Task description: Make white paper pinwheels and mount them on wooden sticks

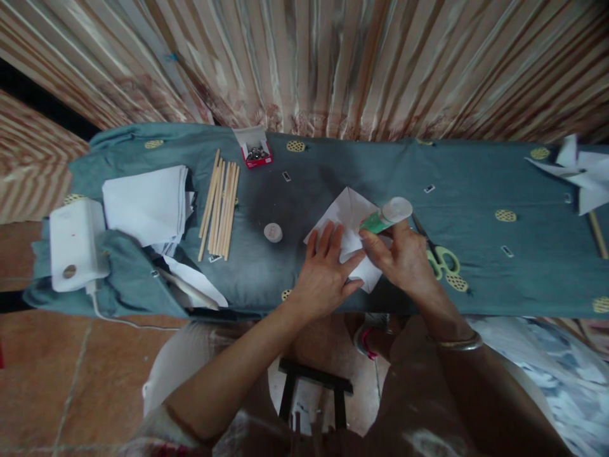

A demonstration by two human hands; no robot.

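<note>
On teal cloth (476,247), before a striped curtain (304,70), lies creased paper (349,208).

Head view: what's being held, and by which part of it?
The right hand holds a green-and-white tube by its body, the white end uncovered. The left hand rests spread on white paper.

"What lies on your teal-clothed table (476,260)?"

"From your left: white corded box (76,238), paper stack (143,200), wooden sticks (222,209), open red box (258,158), round white cap (273,232), creased sheet (349,211), green-handled scissors (455,260), paper pinwheel (592,181)."
</note>
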